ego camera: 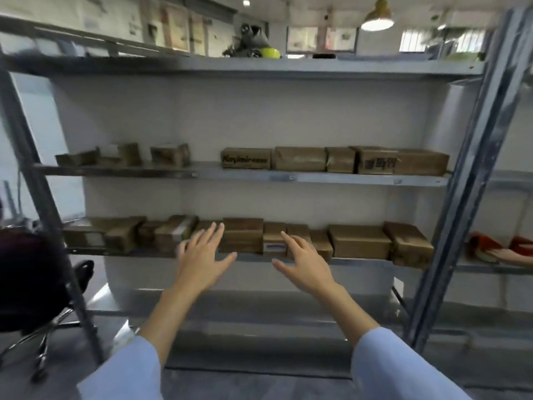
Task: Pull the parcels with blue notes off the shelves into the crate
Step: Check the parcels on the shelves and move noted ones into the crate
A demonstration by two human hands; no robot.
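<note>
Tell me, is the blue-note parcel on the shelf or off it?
On it. The blue-note parcel sits in the row on the lower shelf.

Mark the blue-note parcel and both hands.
blue-note parcel point(274, 246), head view, its front label
left hand point(202, 258), head view, back of hand
right hand point(308, 264), head view, back of hand

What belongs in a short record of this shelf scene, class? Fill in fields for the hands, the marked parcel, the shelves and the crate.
left hand: open, fingers spread, reaching toward the lower shelf, holding nothing
right hand: open, fingers spread, beside the parcel with a blue note, holding nothing
parcel with a blue note: on the lower shelf, among plain brown parcels
middle shelf: holds a row of boxes, no blue note visible
crate: not in view
</note>
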